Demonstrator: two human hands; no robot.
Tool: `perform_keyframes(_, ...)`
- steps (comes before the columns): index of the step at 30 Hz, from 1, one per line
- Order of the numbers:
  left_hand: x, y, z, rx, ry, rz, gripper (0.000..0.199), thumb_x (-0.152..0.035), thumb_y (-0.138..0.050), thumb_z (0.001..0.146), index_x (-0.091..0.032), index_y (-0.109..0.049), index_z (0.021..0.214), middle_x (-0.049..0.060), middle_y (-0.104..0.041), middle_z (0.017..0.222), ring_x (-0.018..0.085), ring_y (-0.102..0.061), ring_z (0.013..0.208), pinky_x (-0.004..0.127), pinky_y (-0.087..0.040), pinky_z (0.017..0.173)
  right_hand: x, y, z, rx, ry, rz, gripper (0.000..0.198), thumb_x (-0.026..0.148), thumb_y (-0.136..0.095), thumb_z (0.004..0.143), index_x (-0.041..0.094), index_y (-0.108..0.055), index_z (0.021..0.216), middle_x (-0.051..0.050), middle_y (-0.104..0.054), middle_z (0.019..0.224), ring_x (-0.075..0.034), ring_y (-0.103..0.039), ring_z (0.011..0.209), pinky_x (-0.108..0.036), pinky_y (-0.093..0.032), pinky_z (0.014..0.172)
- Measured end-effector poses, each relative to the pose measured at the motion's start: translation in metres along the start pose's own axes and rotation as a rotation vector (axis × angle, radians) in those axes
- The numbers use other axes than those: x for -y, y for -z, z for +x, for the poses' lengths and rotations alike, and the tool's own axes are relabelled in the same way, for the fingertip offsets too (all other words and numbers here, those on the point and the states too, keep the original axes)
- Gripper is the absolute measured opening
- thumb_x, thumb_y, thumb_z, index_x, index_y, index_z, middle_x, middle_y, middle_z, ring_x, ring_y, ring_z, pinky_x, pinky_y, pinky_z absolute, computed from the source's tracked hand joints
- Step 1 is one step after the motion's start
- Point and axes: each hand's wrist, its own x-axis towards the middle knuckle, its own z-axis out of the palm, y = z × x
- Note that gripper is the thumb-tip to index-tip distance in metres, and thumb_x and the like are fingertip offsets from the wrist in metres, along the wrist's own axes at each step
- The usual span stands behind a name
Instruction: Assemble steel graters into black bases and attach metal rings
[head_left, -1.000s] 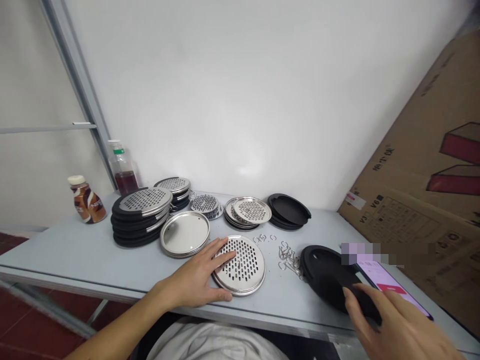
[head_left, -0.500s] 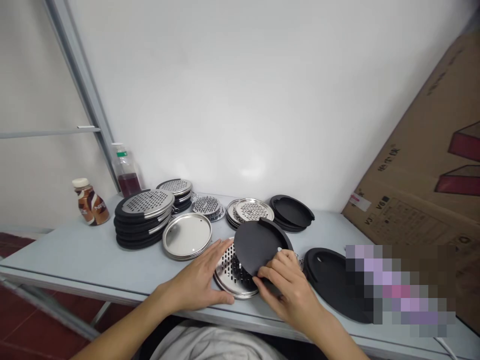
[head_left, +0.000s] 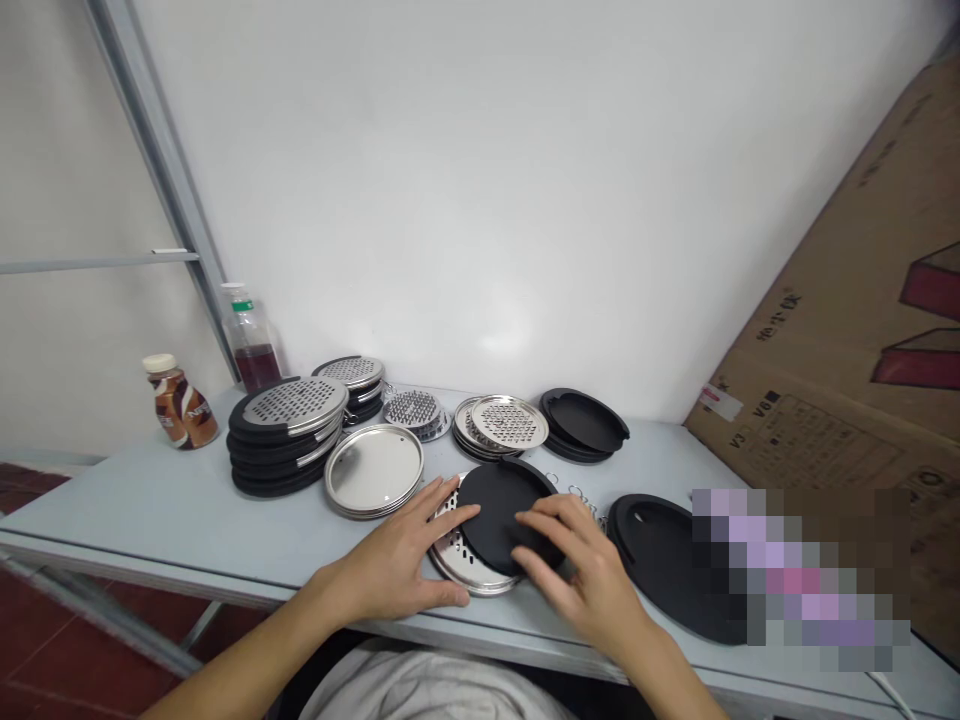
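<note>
A round metal grater plate (head_left: 469, 568) with slotted holes lies near the table's front edge. On top of it, shifted right, rests a black round cover (head_left: 501, 510) with a raised rim, hiding much of the metal. My left hand (head_left: 397, 560) spreads over the left side, its index fingertip at the cover's left edge and its thumb by the front of the plate. At the cover's right side is my right hand (head_left: 574, 560), fingers loosely bent and thumb apart, close to the cover's surface; whether every fingertip touches is unclear.
Stacked black-rimmed graters (head_left: 289, 440), plain metal discs (head_left: 375, 470), more grater plates (head_left: 506, 420) and small grater discs (head_left: 412, 412) stand behind. Black covers lie at the back (head_left: 585, 420) and right (head_left: 667, 560). Two bottles (head_left: 180, 405) (head_left: 255, 350) stand left; a cardboard box (head_left: 840, 400) leans right.
The black cover has come down from a tilted position to lie lower and flatter on the grater plate. My right hand's pinch has loosened; my left index finger has moved onto the cover's edge.
</note>
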Motion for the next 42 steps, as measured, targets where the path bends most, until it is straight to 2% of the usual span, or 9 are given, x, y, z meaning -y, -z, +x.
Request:
perform_keyframes(2, 0.000, 0.000, 0.000, -0.002, 0.006, 0.000, 0.089, -0.054, -0.076, 0.076, -0.040, -0.029, 0.151, 0.003, -0.013, 0.164, 0.035, -0.015, 0.149, 0.057, -0.024, 0.118, -0.010, 0.002, 0.000, -0.102, -0.158, -0.096, 0.025, 0.030, -0.057, 0.093, 0.019, -0.064, 0.114, -0.012, -0.061, 0.107, -0.025, -0.059, 0.101, -0.040, -0.048, 0.089)
perform_keyframes(4, -0.001, 0.001, 0.000, -0.004, 0.011, 0.000, 0.089, -0.052, -0.076, 0.076, -0.039, -0.030, 0.151, 0.003, -0.013, 0.164, 0.035, -0.015, 0.149, 0.056, -0.024, 0.118, -0.018, 0.004, 0.001, -0.111, -0.321, -0.184, 0.030, 0.034, -0.055, 0.093, 0.017, -0.064, 0.115, -0.014, -0.062, 0.110, -0.027, -0.062, 0.100, -0.041, -0.050, 0.087)
perform_keyframes(9, -0.001, 0.000, 0.000, -0.005, 0.017, -0.010, 0.088, -0.054, -0.076, 0.075, -0.040, -0.032, 0.150, 0.001, -0.014, 0.164, 0.034, -0.015, 0.149, 0.054, -0.024, 0.119, -0.027, 0.005, 0.012, 0.076, -0.550, -0.116, 0.040, 0.038, -0.055, 0.090, 0.015, -0.064, 0.121, -0.012, -0.070, 0.109, -0.022, -0.067, 0.078, -0.036, -0.053, 0.078)
perform_keyframes(13, 0.000, 0.000, -0.001, -0.028, 0.013, -0.004, 0.105, -0.053, -0.076, 0.075, -0.033, -0.011, 0.156, 0.004, -0.015, 0.163, 0.032, -0.017, 0.149, 0.051, -0.025, 0.120, -0.027, 0.007, 0.019, 0.119, -0.646, -0.056, 0.039, 0.032, -0.052, 0.088, 0.014, -0.068, 0.118, -0.009, -0.076, 0.098, -0.020, -0.068, 0.068, -0.033, -0.052, 0.075)
perform_keyframes(15, -0.001, 0.000, 0.000, -0.028, 0.016, 0.012, 0.111, -0.053, -0.075, 0.076, -0.028, -0.003, 0.157, 0.007, -0.015, 0.163, 0.031, -0.017, 0.149, 0.049, -0.024, 0.120, -0.029, 0.013, 0.018, 0.080, -0.656, -0.106, 0.039, 0.030, -0.050, 0.087, 0.015, -0.070, 0.116, -0.009, -0.077, 0.095, -0.021, -0.069, 0.071, -0.033, -0.051, 0.076)
perform_keyframes(20, -0.003, 0.003, 0.001, 0.059, 0.022, 0.083, 0.097, -0.059, -0.065, 0.083, -0.026, -0.012, 0.157, 0.006, -0.008, 0.164, 0.031, -0.010, 0.150, 0.049, -0.020, 0.121, -0.043, 0.038, 0.005, -0.074, -0.645, -0.300, 0.040, 0.033, -0.049, 0.086, 0.015, -0.071, 0.113, -0.010, -0.076, 0.096, -0.024, -0.070, 0.077, -0.034, -0.051, 0.079)
perform_keyframes(28, -0.002, 0.003, 0.000, 0.075, 0.012, 0.088, 0.096, -0.062, -0.059, 0.086, -0.028, -0.005, 0.157, 0.006, -0.003, 0.164, 0.033, -0.006, 0.150, 0.052, -0.020, 0.120, -0.053, 0.065, -0.012, -0.254, -0.608, -0.536, 0.039, 0.035, -0.048, 0.084, 0.017, -0.073, 0.108, -0.011, -0.075, 0.098, -0.027, -0.070, 0.082, -0.037, -0.051, 0.076)
perform_keyframes(33, 0.000, 0.001, 0.000, 0.058, 0.000, 0.089, 0.096, -0.061, -0.060, 0.086, -0.029, -0.004, 0.157, 0.005, -0.002, 0.164, 0.032, -0.006, 0.150, 0.051, -0.020, 0.121, -0.050, 0.065, -0.013, -0.212, -0.569, -0.516, 0.037, 0.034, -0.048, 0.084, 0.018, -0.073, 0.106, -0.009, -0.075, 0.096, -0.027, -0.069, 0.081, -0.037, -0.050, 0.074)
perform_keyframes(42, -0.002, 0.002, -0.001, 0.047, 0.033, 0.068, 0.094, -0.064, -0.060, 0.084, -0.028, -0.013, 0.157, 0.006, -0.008, 0.164, 0.031, -0.010, 0.150, 0.050, -0.021, 0.121, -0.044, 0.058, -0.012, -0.151, -0.597, -0.438, 0.035, 0.034, -0.049, 0.086, 0.020, -0.071, 0.109, -0.007, -0.074, 0.099, -0.025, -0.068, 0.081, -0.036, -0.049, 0.074)
